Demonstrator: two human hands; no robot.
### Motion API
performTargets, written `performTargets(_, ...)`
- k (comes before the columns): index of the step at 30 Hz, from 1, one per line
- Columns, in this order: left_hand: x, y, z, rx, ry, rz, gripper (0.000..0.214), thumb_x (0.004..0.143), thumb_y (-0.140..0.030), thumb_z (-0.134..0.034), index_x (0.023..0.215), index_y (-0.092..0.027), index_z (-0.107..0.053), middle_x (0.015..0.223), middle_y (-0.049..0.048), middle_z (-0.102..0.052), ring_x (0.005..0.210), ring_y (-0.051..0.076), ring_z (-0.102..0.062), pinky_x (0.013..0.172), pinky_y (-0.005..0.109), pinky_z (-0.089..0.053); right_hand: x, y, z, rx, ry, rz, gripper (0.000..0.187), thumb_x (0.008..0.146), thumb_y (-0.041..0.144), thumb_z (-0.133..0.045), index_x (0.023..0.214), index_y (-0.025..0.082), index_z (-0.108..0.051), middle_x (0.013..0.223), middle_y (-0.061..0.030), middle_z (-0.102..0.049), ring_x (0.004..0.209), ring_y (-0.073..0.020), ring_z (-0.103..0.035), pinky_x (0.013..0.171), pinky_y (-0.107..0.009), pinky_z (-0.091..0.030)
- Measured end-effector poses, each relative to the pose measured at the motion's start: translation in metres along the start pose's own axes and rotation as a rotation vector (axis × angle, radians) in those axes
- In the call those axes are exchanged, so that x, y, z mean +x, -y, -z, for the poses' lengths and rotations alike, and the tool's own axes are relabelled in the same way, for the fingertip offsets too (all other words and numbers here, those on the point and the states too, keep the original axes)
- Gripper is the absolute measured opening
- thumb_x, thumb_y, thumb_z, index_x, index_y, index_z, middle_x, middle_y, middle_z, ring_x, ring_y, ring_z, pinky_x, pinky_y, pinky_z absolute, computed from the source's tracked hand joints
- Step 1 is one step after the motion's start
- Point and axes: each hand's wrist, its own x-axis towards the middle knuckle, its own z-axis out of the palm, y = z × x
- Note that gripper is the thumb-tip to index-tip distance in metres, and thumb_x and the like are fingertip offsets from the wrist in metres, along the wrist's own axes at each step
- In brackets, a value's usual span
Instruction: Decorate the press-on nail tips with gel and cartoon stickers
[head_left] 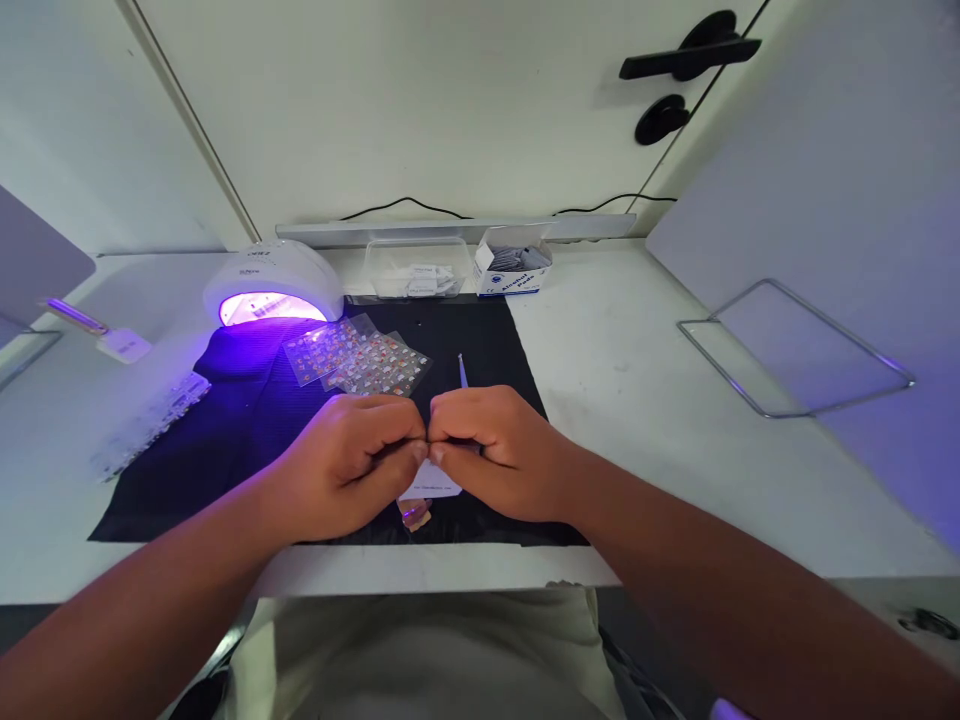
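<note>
My left hand and my right hand meet above the black mat, thumbs and forefingers pinched, fingertips almost touching. Whatever they grip between them is too small to make out. Beneath the fingertips is a white card with a line of small print, its upper part hidden by my hands. Just below the card lies a small beige piece with a shiny pinkish surface. Behind my right hand the thin tip of a slim tool sticks out. Several clear sticker sheets overlap beyond my left hand.
A white nail lamp glows purple at the back left. Beside it stand a clear plastic tray holding white packets and an open box of alcohol pads. A white-tagged stick and a metal wire frame flank the table.
</note>
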Motion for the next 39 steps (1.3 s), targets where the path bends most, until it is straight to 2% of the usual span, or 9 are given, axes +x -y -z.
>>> performTargets(7, 0.001, -0.001, 0.001, -0.036, 0.012, -0.016, 0.023, 0.085, -0.006, -0.047, 0.066, -0.018, -0.045, 0.058, -0.0061, -0.045, 0.052, 0.007, -0.04, 0.052, 0.02, -0.031, -0.002, 0.001, -0.006, -0.069, -0.021, 0.076, 0.026, 0.088, 0.01, -0.047, 0.066, 0.021, -0.04, 0.063, 0.0041, -0.043, 0.056, -0.0092, -0.039, 0.054, -0.024, -0.032)
performTargets(13, 0.003, -0.006, -0.005, -0.146, -0.025, 0.029, 0.026, 0.079, -0.013, -0.045, 0.058, -0.021, -0.033, 0.052, -0.0061, -0.03, 0.047, 0.008, -0.03, 0.046, 0.023, -0.027, -0.003, 0.003, -0.015, -0.203, -0.173, 0.264, 0.028, 0.087, 0.01, -0.043, 0.064, 0.024, -0.034, 0.061, 0.0035, -0.038, 0.054, -0.0117, -0.034, 0.051, -0.027, -0.033)
performTargets(20, -0.001, -0.011, -0.012, -0.252, -0.08, 0.08, 0.027, 0.081, -0.014, -0.047, 0.056, -0.02, -0.037, 0.05, -0.005, -0.037, 0.046, 0.008, -0.035, 0.045, 0.024, -0.029, -0.004, 0.004, -0.02, -0.377, -0.308, 0.455, 0.025, 0.083, 0.007, -0.047, 0.067, 0.025, -0.041, 0.057, 0.002, -0.047, 0.055, -0.0151, -0.044, 0.057, -0.03, -0.045)
performTargets(24, -0.007, 0.002, -0.008, -0.292, -0.283, 0.165, 0.03, 0.086, -0.016, -0.047, 0.057, -0.02, -0.04, 0.052, -0.0045, -0.036, 0.05, 0.01, -0.034, 0.048, 0.026, -0.029, -0.009, 0.006, -0.015, -0.375, -0.344, 0.57, 0.016, 0.082, 0.009, -0.05, 0.076, 0.024, -0.048, 0.063, 0.0001, -0.054, 0.057, -0.0154, -0.049, 0.058, -0.032, -0.049)
performTargets(26, -0.008, 0.007, -0.004, -0.265, -0.357, 0.176, 0.03, 0.087, -0.017, -0.047, 0.058, -0.02, -0.042, 0.053, -0.0044, -0.035, 0.051, 0.011, -0.033, 0.05, 0.027, -0.029, -0.011, 0.005, -0.011, -0.371, -0.378, 0.559, 0.013, 0.083, 0.01, -0.051, 0.081, 0.023, -0.051, 0.064, -0.0007, -0.055, 0.058, -0.016, -0.05, 0.056, -0.033, -0.05)
performTargets(30, -0.005, 0.005, 0.003, -0.086, -0.351, 0.164, 0.029, 0.084, -0.015, -0.05, 0.057, -0.02, -0.042, 0.05, -0.0051, -0.038, 0.046, 0.009, -0.032, 0.046, 0.025, -0.025, -0.012, -0.001, -0.002, -0.347, -0.511, 0.513, 0.014, 0.084, 0.009, -0.05, 0.089, 0.022, -0.055, 0.064, -0.0014, -0.055, 0.057, -0.0168, -0.051, 0.053, -0.034, -0.048)
performTargets(33, -0.002, 0.006, 0.007, -0.005, -0.406, 0.208, 0.029, 0.083, -0.017, -0.049, 0.055, -0.02, -0.042, 0.048, -0.0054, -0.037, 0.044, 0.008, -0.031, 0.043, 0.024, -0.023, -0.012, -0.003, 0.002, -0.311, -0.595, 0.515, 0.014, 0.086, 0.01, -0.048, 0.089, 0.021, -0.056, 0.065, -0.0016, -0.053, 0.055, -0.0159, -0.049, 0.052, -0.033, -0.044)
performTargets(36, 0.0, 0.013, 0.011, 0.04, -0.468, 0.244, 0.03, 0.085, -0.021, -0.049, 0.055, -0.02, -0.043, 0.048, -0.0052, -0.037, 0.045, 0.009, -0.033, 0.044, 0.023, -0.025, -0.012, -0.002, 0.005, -0.307, -0.599, 0.48, 0.015, 0.086, 0.009, -0.049, 0.089, 0.02, -0.057, 0.066, -0.0021, -0.055, 0.057, -0.0157, -0.05, 0.054, -0.033, -0.044)
performTargets(39, 0.001, 0.021, 0.011, 0.074, -0.471, 0.243, 0.03, 0.087, -0.022, -0.05, 0.057, -0.019, -0.048, 0.05, -0.0049, -0.041, 0.048, 0.01, -0.037, 0.047, 0.023, -0.029, -0.013, -0.003, 0.005, -0.285, -0.613, 0.475, 0.016, 0.085, 0.007, -0.05, 0.089, 0.019, -0.059, 0.067, -0.0024, -0.058, 0.059, -0.0156, -0.051, 0.054, -0.032, -0.046)
